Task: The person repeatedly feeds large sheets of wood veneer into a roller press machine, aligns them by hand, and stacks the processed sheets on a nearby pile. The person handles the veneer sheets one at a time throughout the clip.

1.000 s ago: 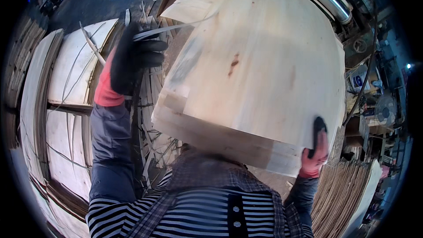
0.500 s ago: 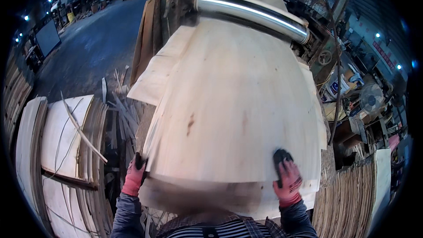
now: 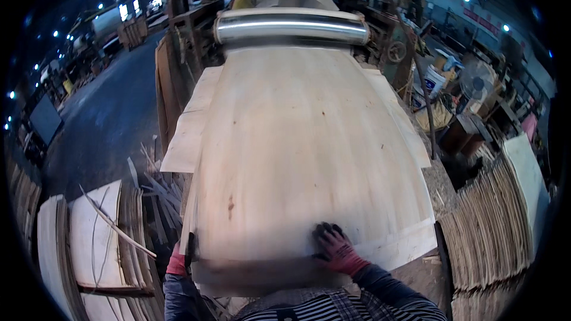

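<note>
A large pale wood veneer sheet [image 3: 297,142] lies in front of me on a stack of similar sheets and reaches up to a shiny metal roller [image 3: 291,28]. My left hand [image 3: 178,261], in a red glove with black fingertips, is closed on the sheet's near left edge; part of its fingers is hidden. My right hand [image 3: 338,252], gloved alike, rests flat on the sheet near its front edge, with the fingers spread. Other sheets [image 3: 185,134] stick out beneath on the left and right.
Bundles of veneer stand on edge at the left [image 3: 95,238] and right [image 3: 491,220]. Wood scraps [image 3: 163,193] lie beside the left stack. A machine frame with a handwheel [image 3: 397,52] flanks the roller. A fan [image 3: 477,80] and a white bucket [image 3: 434,80] are farther right.
My right hand has moved left across the sheet, toward its middle. My left hand stays at the left edge. The view has turned, so the roller now appears nearly level and farther left.
</note>
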`<action>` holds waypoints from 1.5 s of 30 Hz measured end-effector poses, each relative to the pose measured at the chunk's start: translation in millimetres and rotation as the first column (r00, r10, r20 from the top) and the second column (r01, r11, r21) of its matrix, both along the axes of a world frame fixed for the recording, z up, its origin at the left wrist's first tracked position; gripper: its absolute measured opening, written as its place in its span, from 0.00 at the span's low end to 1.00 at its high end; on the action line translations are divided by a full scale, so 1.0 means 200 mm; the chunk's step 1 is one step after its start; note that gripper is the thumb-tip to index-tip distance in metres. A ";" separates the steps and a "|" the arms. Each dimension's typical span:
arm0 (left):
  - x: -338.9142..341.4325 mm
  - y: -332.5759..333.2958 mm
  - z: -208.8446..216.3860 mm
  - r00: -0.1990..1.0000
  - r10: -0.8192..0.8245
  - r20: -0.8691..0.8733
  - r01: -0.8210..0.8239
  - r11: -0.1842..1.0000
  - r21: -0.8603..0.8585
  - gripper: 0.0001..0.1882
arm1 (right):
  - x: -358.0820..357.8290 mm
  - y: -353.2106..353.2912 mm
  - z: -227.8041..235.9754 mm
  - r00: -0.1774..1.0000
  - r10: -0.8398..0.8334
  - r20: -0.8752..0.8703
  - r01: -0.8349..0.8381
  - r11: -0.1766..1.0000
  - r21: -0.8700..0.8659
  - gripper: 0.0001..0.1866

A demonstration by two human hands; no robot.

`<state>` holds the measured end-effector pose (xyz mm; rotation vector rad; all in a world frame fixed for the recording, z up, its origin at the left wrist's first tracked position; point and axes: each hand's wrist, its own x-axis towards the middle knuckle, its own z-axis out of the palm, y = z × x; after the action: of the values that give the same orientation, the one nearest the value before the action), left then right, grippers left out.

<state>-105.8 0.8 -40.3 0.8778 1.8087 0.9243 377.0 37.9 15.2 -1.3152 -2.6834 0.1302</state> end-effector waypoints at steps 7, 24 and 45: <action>0.02 0.00 0.03 0.996 0.039 -0.074 -0.029 0.991 0.129 0.22 | 0.80 0.19 0.12 0.608 -0.668 -0.429 0.708 0.701 -0.090 0.42; -0.05 -0.02 -0.15 0.742 0.230 -0.630 -0.058 0.958 0.281 0.23 | 1.51 0.36 0.06 0.172 -0.985 0.022 0.982 0.170 -0.083 0.47; -0.20 -0.50 -0.26 0.957 0.256 -0.137 -0.205 0.930 0.305 0.24 | 1.60 0.00 -0.12 0.277 -0.955 -0.108 0.961 0.277 0.015 0.37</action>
<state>-144.9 -98.5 -92.1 0.9621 1.9900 1.3238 697.5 38.8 -9.6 -2.5525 -1.3009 -0.0811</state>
